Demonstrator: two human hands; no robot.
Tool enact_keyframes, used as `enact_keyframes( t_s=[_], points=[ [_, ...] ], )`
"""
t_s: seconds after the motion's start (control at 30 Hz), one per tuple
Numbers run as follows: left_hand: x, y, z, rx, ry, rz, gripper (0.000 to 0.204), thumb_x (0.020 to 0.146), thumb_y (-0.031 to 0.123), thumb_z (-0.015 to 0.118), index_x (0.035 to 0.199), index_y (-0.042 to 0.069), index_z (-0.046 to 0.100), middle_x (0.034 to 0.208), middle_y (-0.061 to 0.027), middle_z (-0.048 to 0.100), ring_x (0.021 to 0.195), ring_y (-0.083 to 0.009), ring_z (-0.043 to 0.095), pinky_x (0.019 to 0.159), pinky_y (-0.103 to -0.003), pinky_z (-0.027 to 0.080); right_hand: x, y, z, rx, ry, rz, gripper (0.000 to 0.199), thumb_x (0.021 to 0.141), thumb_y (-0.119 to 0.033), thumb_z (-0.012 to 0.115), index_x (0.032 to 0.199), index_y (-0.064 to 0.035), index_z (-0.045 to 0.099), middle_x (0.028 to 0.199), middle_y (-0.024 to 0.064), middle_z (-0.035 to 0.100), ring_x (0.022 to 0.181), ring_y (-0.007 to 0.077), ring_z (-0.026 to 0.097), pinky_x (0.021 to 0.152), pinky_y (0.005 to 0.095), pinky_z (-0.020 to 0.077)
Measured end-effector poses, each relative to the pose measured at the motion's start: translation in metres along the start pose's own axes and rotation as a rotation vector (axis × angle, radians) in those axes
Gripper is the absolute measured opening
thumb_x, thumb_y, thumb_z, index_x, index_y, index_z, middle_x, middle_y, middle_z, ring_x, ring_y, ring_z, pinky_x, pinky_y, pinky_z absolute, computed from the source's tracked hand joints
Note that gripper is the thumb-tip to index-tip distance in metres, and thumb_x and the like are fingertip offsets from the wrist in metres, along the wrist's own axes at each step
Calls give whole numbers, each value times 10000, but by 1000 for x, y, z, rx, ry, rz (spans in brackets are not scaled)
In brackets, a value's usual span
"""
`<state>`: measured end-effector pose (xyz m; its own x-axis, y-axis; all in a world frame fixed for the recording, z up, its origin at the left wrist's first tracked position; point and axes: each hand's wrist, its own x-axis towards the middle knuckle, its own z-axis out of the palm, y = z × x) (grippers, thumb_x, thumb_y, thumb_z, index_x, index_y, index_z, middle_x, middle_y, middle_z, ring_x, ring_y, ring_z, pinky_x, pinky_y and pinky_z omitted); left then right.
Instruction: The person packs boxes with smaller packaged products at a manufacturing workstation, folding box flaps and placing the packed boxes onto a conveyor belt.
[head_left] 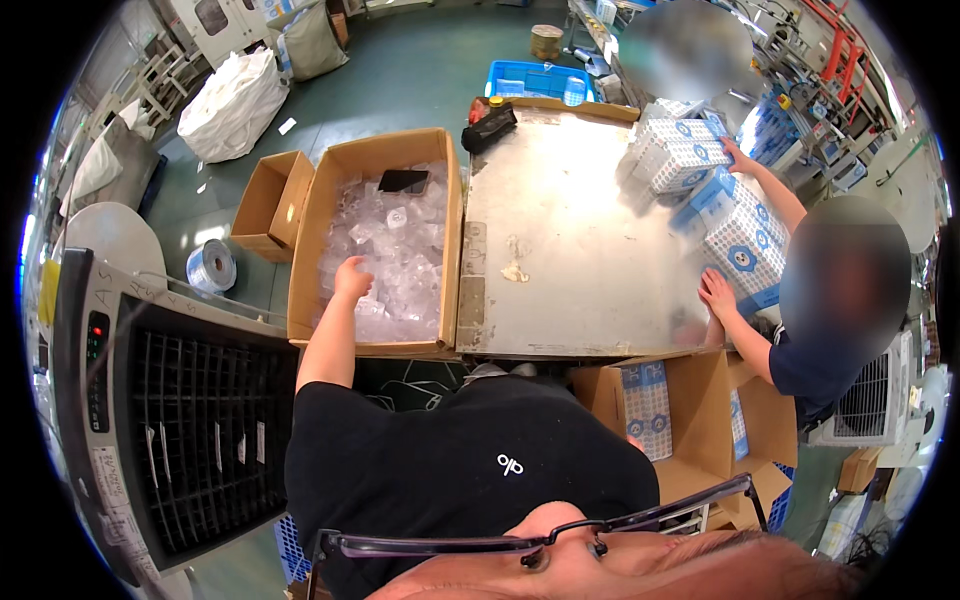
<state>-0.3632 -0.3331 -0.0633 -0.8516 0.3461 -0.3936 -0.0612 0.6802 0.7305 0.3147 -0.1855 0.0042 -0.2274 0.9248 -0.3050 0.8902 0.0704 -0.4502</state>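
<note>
My left hand (352,279) reaches over a large open cardboard box (452,230) filled with clear plastic bags or pouches (395,240). Its fingers are stretched out, and nothing shows in them. On top of the pouches, near the far side of the box, lies a flat black object (403,181). Only a sliver of my right hand (634,441) shows past my shoulder, beside a blue-and-white patterned pack (648,400) in an open carton (693,405). My right hand's fingers are hidden.
Across the metal table (560,250), a co-worker's hands rest on two plastic-wrapped patterned packs (745,245). A black pouch (489,128) lies at the table's far left corner, with a blue crate (540,75) beyond. An air cooler (190,430) stands at my left, near a film roll (211,267).
</note>
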Motion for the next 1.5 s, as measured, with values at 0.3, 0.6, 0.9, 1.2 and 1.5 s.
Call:
enact_keyframes(
  t_s=[0.3,0.6,0.9,1.2,1.5],
  points=[
    [-119,188,138,-643,-1031,183,725,850,-50,669,1488,115,367,1162,-224,659,889,-253,710,731,-336,596,-20,-31,-3,-6,75,-19,462,863,-330,706,1210,-46,598,1168,191,622,1101,384,588,908,441,484],
    [-306,235,344,-306,-1889,97,883,884,1,639,1577,247,152,1442,-180,436,1199,-312,580,966,-434,517,-17,-12,14,-92,223,-50,358,844,-373,700,1048,-97,598,970,116,646,898,322,656,738,440,527],
    [-351,221,403,-253,-1865,-93,580,983,365,571,1477,126,383,1420,-144,484,1256,-283,514,1056,-436,406,-19,0,32,-112,412,-149,293,837,-358,693,979,-116,606,859,89,605,800,301,647,669,420,520],
    [-166,271,418,-286,-1154,633,239,941,101,646,1168,29,631,983,-55,685,904,-133,638,796,-276,521,-16,-10,13,119,295,-69,287,822,-272,653,1059,-111,634,934,117,653,887,352,637,754,447,500],
    [45,479,513,52,-441,1404,268,882,213,697,1103,65,662,1021,-104,684,907,-270,637,812,-372,510,-3,22,22,224,244,336,290,882,-372,607,961,-114,715,876,141,690,839,351,670,729,428,525]
  ],
)
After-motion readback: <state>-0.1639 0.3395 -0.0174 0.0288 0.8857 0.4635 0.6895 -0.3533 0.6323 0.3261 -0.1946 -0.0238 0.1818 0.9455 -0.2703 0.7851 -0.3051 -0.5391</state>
